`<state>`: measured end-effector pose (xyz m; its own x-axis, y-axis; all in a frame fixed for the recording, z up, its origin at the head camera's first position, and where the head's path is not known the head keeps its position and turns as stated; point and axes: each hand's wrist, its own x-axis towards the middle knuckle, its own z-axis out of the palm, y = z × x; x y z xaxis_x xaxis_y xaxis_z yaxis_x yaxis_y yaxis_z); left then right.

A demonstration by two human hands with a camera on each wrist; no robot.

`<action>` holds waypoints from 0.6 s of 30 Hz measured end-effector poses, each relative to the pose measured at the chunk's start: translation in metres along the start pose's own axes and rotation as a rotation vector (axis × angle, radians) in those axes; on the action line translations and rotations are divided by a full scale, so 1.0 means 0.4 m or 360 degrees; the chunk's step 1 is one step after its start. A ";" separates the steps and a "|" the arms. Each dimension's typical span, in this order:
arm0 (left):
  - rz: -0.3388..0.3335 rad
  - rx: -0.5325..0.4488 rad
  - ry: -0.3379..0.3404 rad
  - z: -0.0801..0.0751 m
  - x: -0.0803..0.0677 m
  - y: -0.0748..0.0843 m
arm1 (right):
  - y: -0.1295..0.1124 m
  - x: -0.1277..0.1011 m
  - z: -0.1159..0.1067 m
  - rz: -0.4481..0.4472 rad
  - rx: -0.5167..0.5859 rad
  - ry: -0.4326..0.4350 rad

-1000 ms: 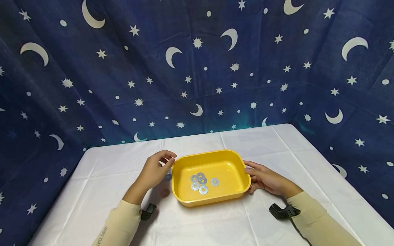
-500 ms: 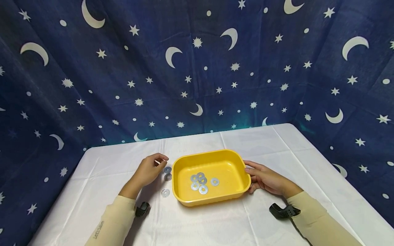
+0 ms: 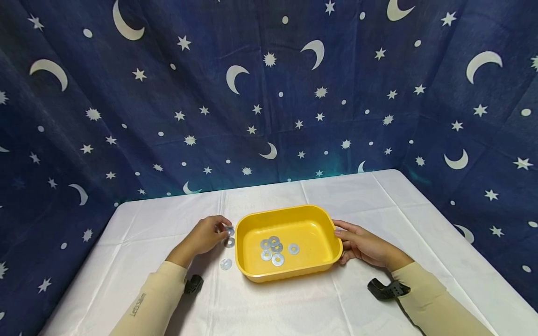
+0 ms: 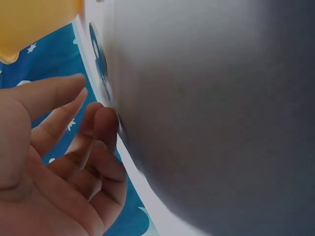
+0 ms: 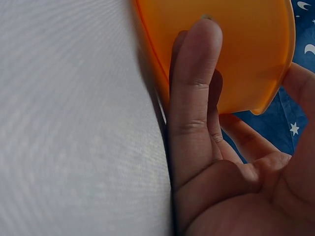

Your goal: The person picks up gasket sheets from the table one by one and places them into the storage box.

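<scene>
Beside the yellow plastic tub (image 3: 287,273), my left hand (image 3: 203,235) is lowered to the table with bent fingers at a flat metal washer (image 3: 230,231). In the left wrist view, a gap shows between its thumb (image 4: 56,93) and its other fingertips, which are down at the tabletop. A second washer (image 3: 229,242) lies just in front of that one, and a third washer (image 3: 226,264) lies nearer. Several washers (image 3: 277,259) lie flat inside the tub, mostly toward its left. My right hand (image 3: 361,242) holds the tub's right end, thumb at the rim, fingers along the outer wall.
A white cloth covers the table (image 3: 277,308). Behind it hangs a dark blue curtain (image 3: 218,163) with moons and stars. A black wrist mount (image 3: 194,284) sits under the left sleeve, and another black mount (image 3: 386,289) under the right.
My left hand has drawn back from the tub's left rim, uncovering the washers there, then come down toward the farthest one. My right hand and the tub have stayed in place.
</scene>
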<state>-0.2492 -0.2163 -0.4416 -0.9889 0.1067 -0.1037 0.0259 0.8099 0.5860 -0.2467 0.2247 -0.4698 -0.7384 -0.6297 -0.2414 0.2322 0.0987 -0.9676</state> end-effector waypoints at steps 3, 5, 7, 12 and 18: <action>-0.0028 0.0024 -0.0031 0.003 0.002 0.003 | 0.000 0.000 0.001 0.0008 -0.0002 0.0006; -0.0029 0.0044 -0.0039 0.005 0.004 0.004 | 0.000 0.000 0.001 0.0009 -0.0004 0.0008; -0.0023 0.0074 -0.0038 0.005 0.007 0.005 | -0.001 -0.001 0.001 0.0008 -0.0005 0.0007; -0.0059 0.0120 -0.0056 0.007 0.014 0.009 | -0.002 -0.002 0.001 0.0007 -0.0006 0.0005; -0.0127 0.0121 -0.0087 0.004 0.018 0.014 | -0.002 -0.001 0.003 0.0013 0.0003 0.0012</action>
<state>-0.2560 -0.2101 -0.4406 -0.9788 0.0698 -0.1925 -0.0395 0.8583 0.5117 -0.2457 0.2239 -0.4686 -0.7413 -0.6229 -0.2499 0.2396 0.1023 -0.9655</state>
